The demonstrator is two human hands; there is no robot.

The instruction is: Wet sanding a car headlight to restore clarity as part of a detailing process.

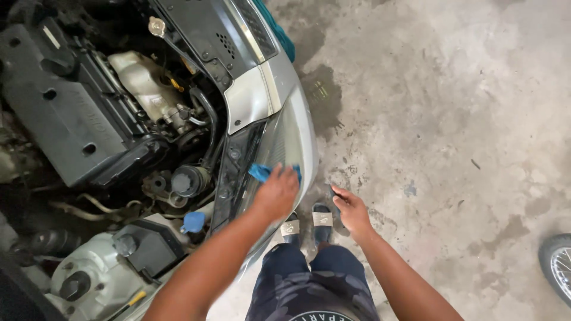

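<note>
cloth (259, 172), blue and bunched, sits under the left hand (275, 193), which presses it flat against the headlight (289, 142) at the near left corner of the silver car. the fingers are spread and curled over the cloth rather than pinching it, so the palm bears down on the lens; only the cloth's blue edges show to the left and at the far side of the hand. the arm reaches forward from the near edge, likely because the person stands right beside the bumper, sandalled feet (306, 221) on the concrete floor (452, 119) just under the car's corner.

the right hand (351, 209) hangs free to the right of the headlight, over the floor and apart from the car. its fingers are loosely bent around a small dark thing; what that thing is cannot be told, nor how firmly it is held. the hand seems kept aside, out of the way of the wiping hand.

the bonnet is up, so the engine bay lies open to the left: a dark engine cover (65, 107), a round blue cap (193, 222) near the headlight's inner edge, and a yellow-handled tool (134, 300) at the near left. a dark wet patch (321, 98) stains the floor beyond the bumper, and part of a wheel (558, 264) shows at the near right.
</note>
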